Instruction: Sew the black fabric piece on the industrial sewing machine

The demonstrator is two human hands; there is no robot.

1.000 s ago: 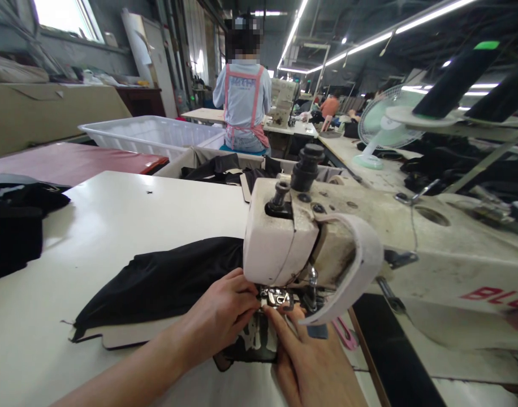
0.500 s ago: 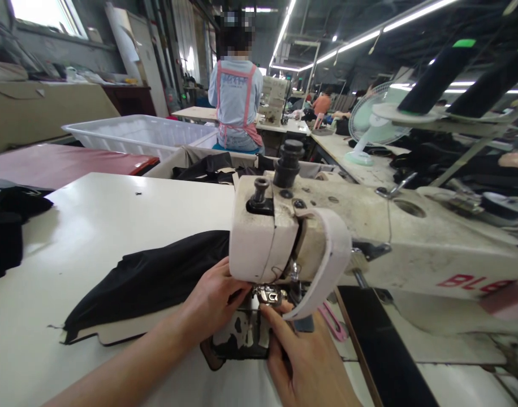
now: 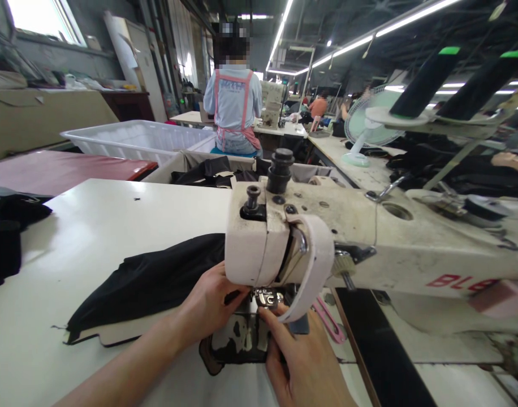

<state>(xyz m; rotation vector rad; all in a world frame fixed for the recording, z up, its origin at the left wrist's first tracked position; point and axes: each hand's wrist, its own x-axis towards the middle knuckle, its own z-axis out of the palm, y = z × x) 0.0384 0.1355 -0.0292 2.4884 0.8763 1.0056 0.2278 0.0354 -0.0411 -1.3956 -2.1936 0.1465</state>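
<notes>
White table [image 3: 93, 226]: black fabric [image 3: 157, 280] under sewing machine [image 3: 259, 243] head; left hand [image 3: 208, 302] flat on it, right hand [image 3: 301, 362] pinching its edge at presser foot [image 3: 266, 296].

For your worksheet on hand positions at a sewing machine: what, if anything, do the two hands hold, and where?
Both the left hand and right hand have fingertips at the presser foot; a grip cannot be told.
</notes>
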